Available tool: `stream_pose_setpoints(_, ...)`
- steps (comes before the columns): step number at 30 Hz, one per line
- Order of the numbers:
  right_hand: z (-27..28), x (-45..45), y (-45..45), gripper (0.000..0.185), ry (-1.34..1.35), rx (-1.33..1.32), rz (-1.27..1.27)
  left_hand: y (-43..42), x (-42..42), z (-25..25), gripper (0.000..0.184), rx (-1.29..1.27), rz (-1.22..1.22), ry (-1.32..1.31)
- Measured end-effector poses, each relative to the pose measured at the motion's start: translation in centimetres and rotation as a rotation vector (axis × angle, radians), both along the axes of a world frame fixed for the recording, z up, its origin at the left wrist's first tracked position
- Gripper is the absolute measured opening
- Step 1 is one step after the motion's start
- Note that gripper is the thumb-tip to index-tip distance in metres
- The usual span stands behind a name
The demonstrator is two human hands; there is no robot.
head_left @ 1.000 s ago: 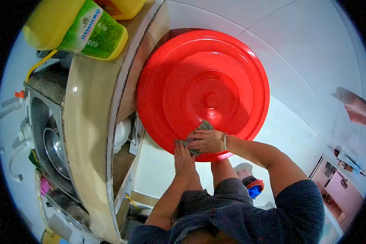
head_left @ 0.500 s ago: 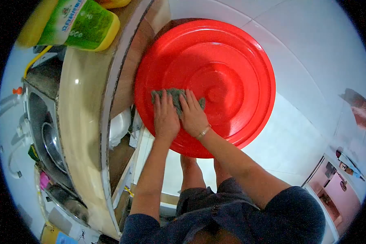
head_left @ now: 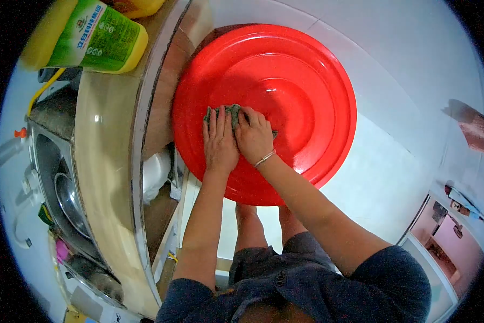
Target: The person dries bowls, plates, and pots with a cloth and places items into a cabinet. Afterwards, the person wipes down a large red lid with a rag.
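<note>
A large round red plastic lid (head_left: 312, 81), with raised rings on its glossy face, fills the middle of the head view. A wrinkled grey-green cloth (head_left: 234, 111) lies on its left part, mostly covered by my hands. My left hand (head_left: 221, 148) rests flat on the cloth with the fingers stretched forward. Beside it, my right hand (head_left: 254, 137), with a bracelet at the wrist, has its fingers bent and gripping the cloth.
Left of the lid runs a curved beige counter (head_left: 104, 156) with a yellow-green jug (head_left: 110, 40) on it. A sink (head_left: 48, 156) holding a metal bowl (head_left: 69, 196) lies farther left. A white bag (head_left: 155, 175) sits on a shelf under the counter.
Both hands have moved slightly forward on the lid with the cloth. The right fingers, stretched out before, are now bent. The whole view has shifted a little.
</note>
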State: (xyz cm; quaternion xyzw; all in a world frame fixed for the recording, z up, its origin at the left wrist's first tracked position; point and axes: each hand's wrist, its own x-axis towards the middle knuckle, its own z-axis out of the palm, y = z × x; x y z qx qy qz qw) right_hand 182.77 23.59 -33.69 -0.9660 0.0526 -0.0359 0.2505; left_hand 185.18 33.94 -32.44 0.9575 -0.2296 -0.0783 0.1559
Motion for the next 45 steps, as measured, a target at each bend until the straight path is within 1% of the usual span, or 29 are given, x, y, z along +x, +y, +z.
stream_pose_setpoints(2,1.0,-1.8,-0.6,0.032,0.009,0.029,0.042,0.1,-1.6,0.0,0.044,0.05,-0.011,0.01)
stream_pose_setpoints(4,2.4,-5.2,-1.4,0.031,0.081,0.022,0.082,0.5,-5.5,0.1,0.047,0.141,-0.047,0.153)
stream_pose_setpoints(5,2.6,-6.3,-1.6,0.031,0.155,0.014,0.123,0.9,-7.4,0.0,0.047,0.142,-0.05,0.15)
stream_pose_setpoints(7,1.1,-6.9,-1.2,0.031,0.126,0.043,0.12,1.2,-9.8,-0.4,0.052,0.043,-0.066,0.25)
stream_pose_setpoints(9,0.7,-6.2,-0.6,0.035,0.041,0.069,0.107,0.5,-8.3,0.0,0.051,0.058,-0.06,0.22)
stream_pose_setpoints(13,-0.3,-0.6,-0.8,0.039,-0.071,0.088,0.135,0.2,-3.5,-1.0,0.053,0.078,-0.011,0.075)
stream_pose_setpoints(15,-0.9,2.1,-2.0,0.04,-0.155,0.011,0.194,-1.2,-0.6,-0.8,0.054,0.078,0.01,0.039)
stream_pose_setpoints(16,-1.1,3.0,-2.9,0.04,-0.147,0.015,0.191,-2.2,0.8,-0.9,0.053,0.091,0.018,0.002)
stream_pose_setpoints(18,-0.8,4.4,-6.0,0.04,-0.105,-0.037,0.39,-4.0,2.5,-1.5,0.052,0.102,0.023,-0.029)
stream_pose_setpoints(21,-0.3,5.8,-11.0,0.04,-0.003,-0.171,0.533,-6.0,4.2,-2.0,0.051,0.047,-0.01,-0.079)
stream_pose_setpoints(22,-0.4,5.6,-12.3,0.04,0.001,-0.17,0.53,-6.6,4.8,-2.0,0.049,0.045,-0.111,-0.094)
stream_pose_setpoints(23,-0.6,5.3,-13.4,0.033,-0.055,-0.175,0.535,-7.1,5.4,-1.9,0.047,0.043,-0.211,-0.11)
stream_pose_setpoints(24,-0.8,4.9,-14.2,0.028,-0.111,-0.178,0.54,-7.5,6.0,-2.2,0.047,0.044,-0.212,-0.104)
stream_pose_setpoints(26,-1.6,2.8,-15.0,0.026,-0.167,-0.125,0.492,-8.3,6.7,-2.3,0.043,-0.081,-0.392,-0.077)
stream_pose_setpoints(28,-1.9,0.3,-15.2,0.027,0.004,-0.108,0.269,-9.3,6.3,-2.0,0.042,-0.058,-0.463,-0.039)
stream_pose_setpoints(29,-1.5,-1.0,-15.1,0.027,0.004,-0.107,0.268,-10.1,5.9,-1.8,0.042,-0.043,-0.536,0.001)
stream_pose_setpoints(30,-0.9,-2.5,-15.0,0.028,0.029,-0.222,0.248,-10.8,4.9,-1.9,0.042,-0.044,-0.536,0.0)
stream_pose_setpoints(31,-0.3,-3.9,-14.5,0.029,0.056,-0.337,0.227,-11.5,3.4,-1.9,0.041,-0.038,-0.558,0.08)
stream_pose_setpoints(32,0.0,-5.3,-13.7,0.029,0.057,-0.341,0.227,-12.0,1.9,-1.7,0.04,-0.034,-0.579,0.16)
stream_pose_setpoints(34,0.8,-8.0,-11.7,0.03,0.288,-0.313,0.09,-12.7,-0.7,-0.6,0.038,0.145,-0.725,0.107)
stream_pose_setpoints(35,1.6,-8.8,-10.4,0.03,0.215,-0.278,0.062,-12.4,-2.6,-0.5,0.037,0.143,-0.687,0.052)
stream_pose_setpoints(36,2.3,-9.3,-9.1,0.03,0.137,-0.242,0.038,-11.5,-3.8,0.2,0.038,0.169,-0.696,0.129)
stream_pose_setpoints(37,1.6,-10.4,-8.2,0.03,0.175,-0.218,0.047,-10.3,-4.6,0.9,0.039,0.198,-0.699,0.201)
stream_pose_setpoints(38,1.4,-10.9,-7.2,0.03,0.161,-0.219,0.052,-9.2,-4.6,2.7,0.039,0.184,-0.517,0.426)
stream_pose_setpoints(39,1.2,-11.1,-5.9,0.031,0.14,-0.08,0.106,-7.9,-4.6,4.4,0.04,0.167,-0.327,0.646)
stream_pose_setpoints(40,1.1,-10.8,-4.9,0.033,0.118,0.058,0.163,-5.4,-6.2,2.3,0.04,0.052,-0.251,0.457)
stream_pose_setpoints(41,0.8,-10.1,-3.7,0.033,0.107,0.062,0.17,-2.8,-7.3,-0.1,0.04,-0.058,-0.176,0.269)
stream_pose_setpoints(43,0.3,-8.6,-1.4,0.038,0.016,0.155,0.206,0.0,-6.1,1.0,0.042,-0.009,-0.107,0.232)
stream_pose_setpoints(45,0.6,-5.7,0.0,0.04,0.01,0.103,0.26,1.5,-4.2,2.1,0.043,0.035,-0.03,0.2)
